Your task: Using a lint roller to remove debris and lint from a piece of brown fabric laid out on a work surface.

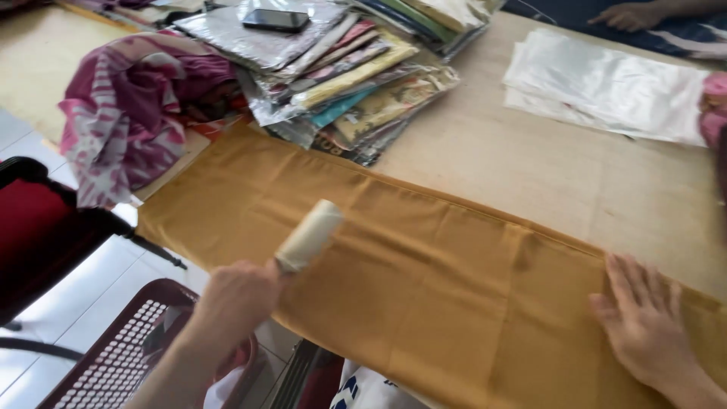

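Leftmost, off the near-left end of the mustard cloth (424,280): a dark red chair (38,235) and a maroon perforated basket (129,356), both cut by the frame edge. Left hand (235,303), at the cloth's near edge: fingers closed round the handle of a lint roller (309,236); the handle itself is hidden inside the fist. The roller's cream drum lies on the cloth just past the knuckles, long axis slanting away and rightward. The cloth's own long axis runs from upper left to lower right across the tabletop (560,167), so most unrolled fabric lies to the roller's right. Beyond the cloth's far-left end: crumpled pink patterned fabric (129,106), then a stack of bagged fabrics (356,76) with a dark phone (275,19) on top. Far side, right of the cloth's centre: folded clear bags (606,83). Right hand (644,326): fingers flat and spread, pressing the cloth's right end, holding nothing. Another person's hand (628,15) rests at the far edge, partly cropped.
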